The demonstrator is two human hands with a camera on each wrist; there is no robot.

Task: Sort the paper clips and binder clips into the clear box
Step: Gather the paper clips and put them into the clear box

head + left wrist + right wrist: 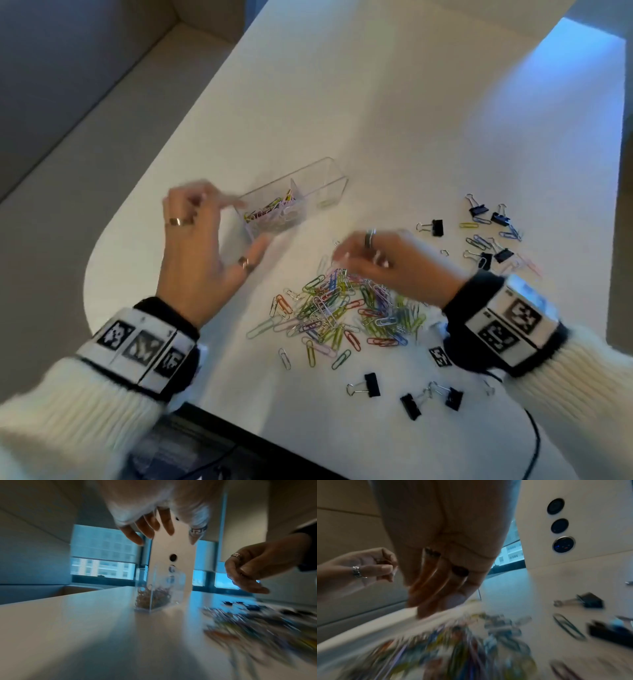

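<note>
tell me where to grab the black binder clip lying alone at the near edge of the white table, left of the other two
Pinch the black binder clip across its black body, coming straight down from above. It lies flat on the white table with its wire handles pointing left, and bare table around it leaves room for the fingers.

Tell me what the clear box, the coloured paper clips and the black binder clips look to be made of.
Clear box: hard transparent plastic, likely acrylic; glossy see-through walls with bright edges.
Coloured paper clips: bent wire, probably with a coloured coating; thin loops in many colours.
Black binder clips: black body, probably painted sheet metal, with bare silvery wire handles.
</note>
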